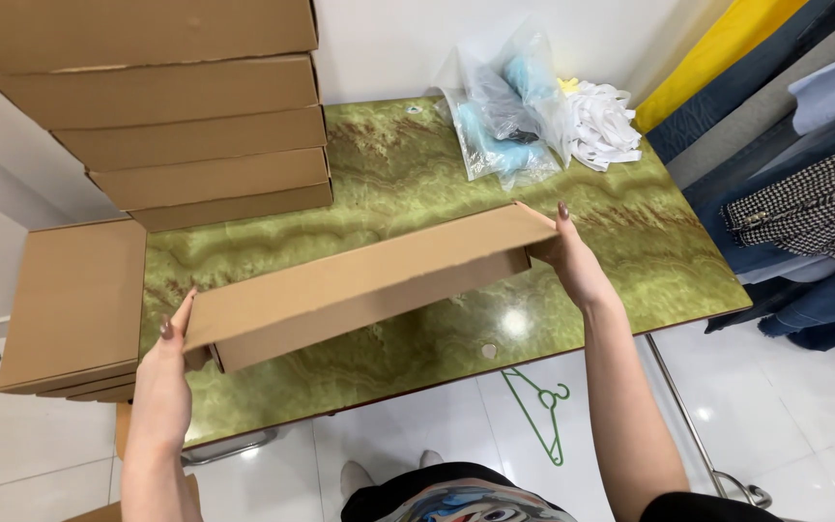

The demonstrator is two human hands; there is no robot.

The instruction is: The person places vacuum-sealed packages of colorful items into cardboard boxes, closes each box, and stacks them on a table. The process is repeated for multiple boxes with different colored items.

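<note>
Flat boxes (74, 304) overhang the surface's (417, 174) left edge. My left hand (164, 377) clamps the box's (369, 280) near-left end, fingers pressed flat. Box is held above the surface, long axis rising left to right. My right hand (572, 263) grips the far end likewise. Box stack (186, 116) back-left; bags (509, 111) back-right; middle room open.

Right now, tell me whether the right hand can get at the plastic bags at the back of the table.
Probably not as things stand: the right hand grips one end of the flat cardboard box, and the plastic bags lie across the green table, well beyond it. Nothing blocks the path otherwise.
</note>
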